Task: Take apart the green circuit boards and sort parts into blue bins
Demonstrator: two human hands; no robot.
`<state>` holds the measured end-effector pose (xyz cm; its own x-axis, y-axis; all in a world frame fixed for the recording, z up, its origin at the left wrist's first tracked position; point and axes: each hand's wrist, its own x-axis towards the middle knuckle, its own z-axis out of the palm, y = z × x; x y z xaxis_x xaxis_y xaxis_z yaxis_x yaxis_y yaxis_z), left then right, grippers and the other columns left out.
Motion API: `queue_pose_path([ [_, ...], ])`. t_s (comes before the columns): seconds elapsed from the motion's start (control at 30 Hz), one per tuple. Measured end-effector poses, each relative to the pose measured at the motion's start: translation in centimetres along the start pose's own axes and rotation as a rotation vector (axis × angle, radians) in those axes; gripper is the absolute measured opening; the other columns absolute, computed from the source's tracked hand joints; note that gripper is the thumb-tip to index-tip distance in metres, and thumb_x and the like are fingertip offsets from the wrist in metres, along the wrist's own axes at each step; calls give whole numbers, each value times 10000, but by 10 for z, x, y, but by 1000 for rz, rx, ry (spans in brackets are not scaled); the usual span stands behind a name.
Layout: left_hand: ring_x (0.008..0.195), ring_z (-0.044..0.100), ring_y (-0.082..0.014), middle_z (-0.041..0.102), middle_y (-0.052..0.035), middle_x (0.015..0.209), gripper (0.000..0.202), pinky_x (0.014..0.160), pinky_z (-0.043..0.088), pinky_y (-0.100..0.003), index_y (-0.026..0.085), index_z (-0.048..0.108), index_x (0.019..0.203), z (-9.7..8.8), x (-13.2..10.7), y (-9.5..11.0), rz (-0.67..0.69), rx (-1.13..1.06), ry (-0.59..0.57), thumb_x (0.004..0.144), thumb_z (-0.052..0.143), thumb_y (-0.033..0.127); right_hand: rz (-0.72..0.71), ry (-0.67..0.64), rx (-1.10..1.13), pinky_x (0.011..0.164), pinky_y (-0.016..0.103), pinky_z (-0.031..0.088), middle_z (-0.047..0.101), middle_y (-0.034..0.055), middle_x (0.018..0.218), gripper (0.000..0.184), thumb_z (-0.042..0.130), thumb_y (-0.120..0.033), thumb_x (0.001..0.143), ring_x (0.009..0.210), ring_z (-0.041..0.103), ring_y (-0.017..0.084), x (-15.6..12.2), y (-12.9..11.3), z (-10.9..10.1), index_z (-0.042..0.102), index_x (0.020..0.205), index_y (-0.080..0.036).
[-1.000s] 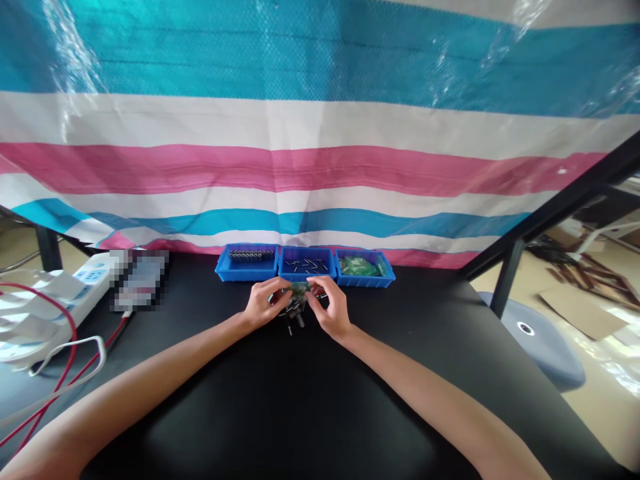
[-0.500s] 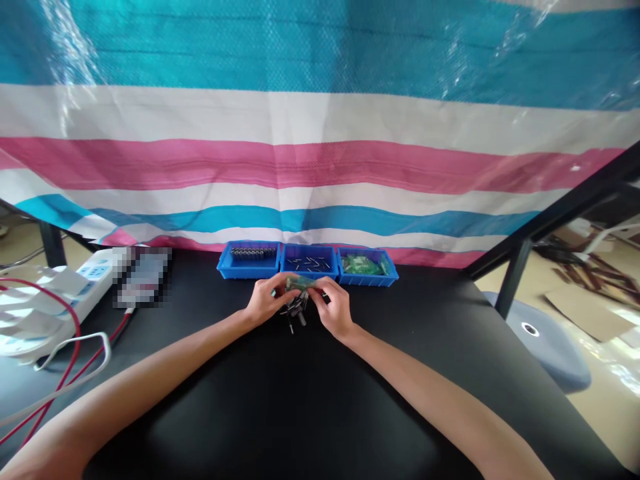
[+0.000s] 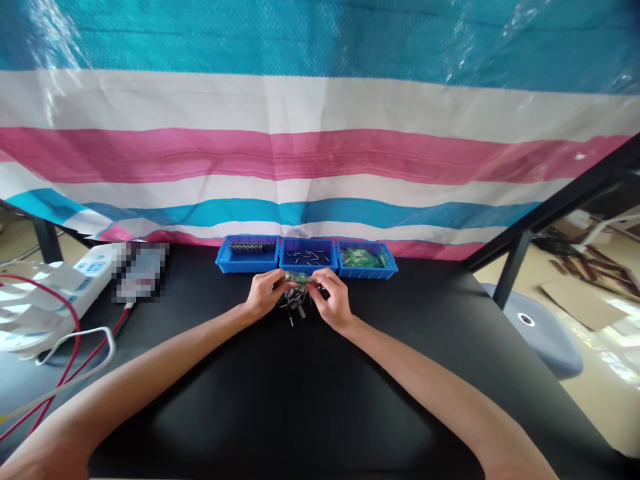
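Observation:
Between my two hands is a small clear, greenish plastic bag point(image 3: 299, 277), held at about chest distance over the black table. My left hand point(image 3: 263, 294) pinches its left end, and my right hand point(image 3: 331, 300) pinches the right end. Just below the bag lies a small pile of dark and silvery metal pieces point(image 3: 299, 309), some thin like screwdriver bits; the fingers partly cover it. What the bag contains is too small to make out.
Behind the hands stand three blue bins: the left bin point(image 3: 247, 269) with a row of metal cylinders, the middle bin point(image 3: 307, 268) with thin dark rods, the right bin point(image 3: 367, 273) with greenish plastic bags. A white power strip point(image 3: 75, 293) and cables lie left; a striped sheet point(image 3: 320, 157) hangs behind.
Both hands still grip the bag, which now looks flatter and more crumpled between the fingers. The whole view has shifted slightly, so everything sits a little higher.

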<state>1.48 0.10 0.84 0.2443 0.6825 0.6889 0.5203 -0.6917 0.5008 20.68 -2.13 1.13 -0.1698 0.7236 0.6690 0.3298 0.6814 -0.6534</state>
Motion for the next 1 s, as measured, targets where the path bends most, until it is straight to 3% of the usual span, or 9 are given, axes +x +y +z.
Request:
queue_pose_path([
  [0.27,754,602,-140,657,-70,846,149,701,491,-242,149,651,886,-3,3,8,32,-144,-98,903,556,262,39,-52,3,740,298,522,603,57,901,87,548,-231,901,795,596,167,2,-1,0,611,955,-204],
  [0.43,657,592,-116,670,-48,808,164,613,484,-212,156,656,919,-2,-2,4,-24,-141,-26,848,646,303,70,-66,-25,692,280,503,595,40,833,77,536,-223,910,725,580,151,1,3,2,605,891,-194],
  [0.57,543,543,-84,665,-26,787,300,555,465,-198,156,640,1029,-1,-4,0,-106,-169,-76,810,686,355,90,-14,-19,687,273,499,619,31,816,83,525,-222,918,725,593,150,-1,3,2,599,894,-194],
  [0.77,582,509,-96,582,-11,677,189,549,414,-197,141,633,829,-1,2,3,-64,-128,-101,904,555,296,93,22,-21,688,271,520,634,38,857,85,528,-242,913,741,613,154,-1,0,0,588,955,-200],
  [0.9,632,523,-110,589,-48,783,168,594,436,-224,141,617,845,-6,4,9,-21,-173,-158,916,520,258,85,8,-13,741,296,536,622,67,986,260,564,-245,888,835,620,172,0,-2,-1,547,1146,-211],
  [1.0,725,569,-136,607,-75,860,146,668,472,-248,146,605,898,-8,3,10,-6,-190,-145,924,494,238,47,-31,-19,739,296,534,611,66,967,146,560,-234,889,816,615,168,1,-1,0,604,1026,-208],
])
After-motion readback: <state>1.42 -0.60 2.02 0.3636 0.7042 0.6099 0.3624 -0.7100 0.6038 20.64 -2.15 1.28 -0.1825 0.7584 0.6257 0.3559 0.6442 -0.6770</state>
